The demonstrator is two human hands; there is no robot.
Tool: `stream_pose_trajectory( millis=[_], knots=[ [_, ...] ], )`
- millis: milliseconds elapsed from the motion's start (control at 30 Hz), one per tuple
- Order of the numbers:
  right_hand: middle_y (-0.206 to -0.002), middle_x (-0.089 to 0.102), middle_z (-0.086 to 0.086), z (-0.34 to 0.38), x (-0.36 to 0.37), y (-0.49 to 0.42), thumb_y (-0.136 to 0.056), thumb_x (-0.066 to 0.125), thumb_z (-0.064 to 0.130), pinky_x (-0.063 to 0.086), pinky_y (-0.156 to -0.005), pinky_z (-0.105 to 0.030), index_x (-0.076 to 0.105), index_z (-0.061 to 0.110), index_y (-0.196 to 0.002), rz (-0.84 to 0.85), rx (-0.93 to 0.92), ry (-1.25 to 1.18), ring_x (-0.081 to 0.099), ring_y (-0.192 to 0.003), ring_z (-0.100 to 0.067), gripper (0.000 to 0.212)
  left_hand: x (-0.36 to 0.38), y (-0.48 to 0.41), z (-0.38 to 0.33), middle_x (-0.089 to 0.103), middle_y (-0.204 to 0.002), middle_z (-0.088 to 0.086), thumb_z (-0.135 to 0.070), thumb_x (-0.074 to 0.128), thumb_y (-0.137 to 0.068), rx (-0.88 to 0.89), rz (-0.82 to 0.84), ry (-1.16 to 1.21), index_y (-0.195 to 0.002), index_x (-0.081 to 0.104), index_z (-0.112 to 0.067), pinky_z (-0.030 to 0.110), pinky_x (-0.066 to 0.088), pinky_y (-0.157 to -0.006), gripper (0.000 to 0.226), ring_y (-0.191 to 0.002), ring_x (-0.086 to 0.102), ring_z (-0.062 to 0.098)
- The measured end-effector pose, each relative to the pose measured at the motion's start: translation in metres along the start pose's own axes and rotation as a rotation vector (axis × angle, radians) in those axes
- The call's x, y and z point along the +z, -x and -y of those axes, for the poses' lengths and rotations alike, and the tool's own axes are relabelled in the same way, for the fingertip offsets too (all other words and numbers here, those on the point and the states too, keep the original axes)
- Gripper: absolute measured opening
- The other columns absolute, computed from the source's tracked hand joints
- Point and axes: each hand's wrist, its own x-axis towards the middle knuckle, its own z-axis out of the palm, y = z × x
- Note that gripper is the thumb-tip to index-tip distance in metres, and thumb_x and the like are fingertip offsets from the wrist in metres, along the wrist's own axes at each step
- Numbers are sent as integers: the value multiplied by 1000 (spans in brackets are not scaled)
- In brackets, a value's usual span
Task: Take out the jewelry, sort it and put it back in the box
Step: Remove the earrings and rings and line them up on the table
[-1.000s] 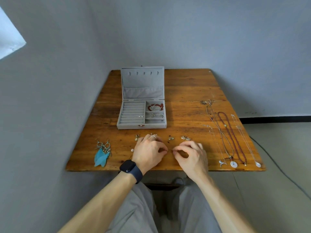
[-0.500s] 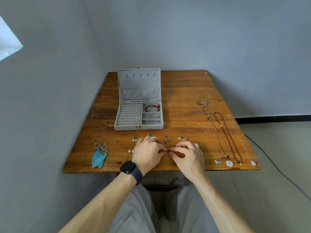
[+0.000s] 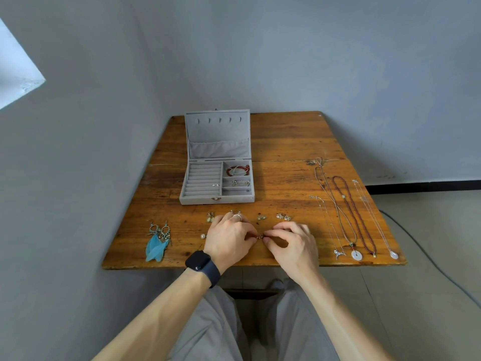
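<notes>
box (image 3: 218, 131) is plain pale grey, table (image 3: 286, 142) warm orange-brown with dark streaky grain, feather earrings (image 3: 155, 246) bright turquoise, bracelet (image 3: 238, 170) red, bead necklace (image 3: 354, 218) dark maroon, watch (image 3: 201, 264) black, little piece (image 3: 258, 237) reddish

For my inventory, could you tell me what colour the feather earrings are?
The feather earrings are turquoise; head view.

Grey jewelry box (image 3: 216, 199) open, lid (image 3: 217, 134) upright, far centre-left; blue feather earrings (image 3: 157, 242) near left; necklaces (image 3: 356, 254) stretched straight at right

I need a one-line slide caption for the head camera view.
Left hand and right hand pinch a small reddish piece before the open jewelry box; necklaces lie at the right.
</notes>
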Motion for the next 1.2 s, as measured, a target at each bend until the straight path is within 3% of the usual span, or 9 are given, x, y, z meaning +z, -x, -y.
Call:
stream_pose_trajectory(
  millis=[133,233,333,500,667,767,933,1033,1200],
  knots=[
    [-107,62,22,0,-2,4,-84,73,44,42,-77,-30,77,40,-98,-8,-40,7,47,-97,-6,15,-10,21,16,56,-134,-10,-43,61,-92,-91,-134,119,-130,59,-38,33,42,-102,38,-124,50,14],
    [-106,62,21,2,-5,6,-85,74,42,42,-77,-29,76,39,-98,-14,-64,12,49,-98,-7,14,-12,45,39,49,-144,-5,-54,59,-90,-217,-240,176,-144,46,-30,37,42,-107,60,-133,46,17],
    [-107,62,20,6,-9,6,-84,76,40,43,-77,-30,77,39,-98,-12,-72,9,50,-98,-8,14,-7,60,63,30,-161,-2,-72,41,-91,-302,-116,109,-155,28,-24,44,18,-122,82,-148,26,17],
    [-108,64,18,12,-18,4,-87,75,33,41,-81,-28,77,34,-103,67,-35,-24,53,-104,-12,16,12,68,82,8,-167,-2,-81,9,-88,-283,11,-46,-160,7,-18,38,-9,-121,95,-153,3,13],
    [-110,66,16,39,-21,-27,-93,67,30,25,-92,-5,74,29,-108,81,-104,-8,58,-105,-9,17,23,68,82,17,-165,0,-78,6,-91,-291,-64,-72,-159,16,-16,43,-8,-122,93,-153,10,15],
    [-112,68,11,72,-7,-67,-94,63,34,40,-90,-19,72,28,-112,102,-184,24,57,-105,-12,21,26,69,81,25,-163,2,-76,14,-92,-289,-85,-63,-157,26,-14,46,0,-123,90,-151,18,17],
    [-110,68,1,119,30,-137,-97,58,38,43,-76,-28,70,26,-121,207,-248,238,54,-103,-22,29,28,68,80,34,-159,4,-73,26,-93,-291,-125,-44,-152,37,-11,49,12,-122,86,-149,28,18],
    [-118,66,-8,130,47,-161,-99,55,37,49,-82,-36,70,25,-125,272,-230,395,53,-112,-31,32,29,70,82,27,-162,3,-74,20,-93,-297,-110,-30,-155,30,-12,47,3,-123,88,-151,20,17],
    [-112,66,-8,130,63,-164,-97,61,35,50,-73,-37,75,22,-115,259,-305,567,54,-108,-29,26,28,69,84,15,-166,2,-74,14,-93,-297,-93,-14,-158,17,-13,46,-9,-123,89,-153,7,17]
  ],
)
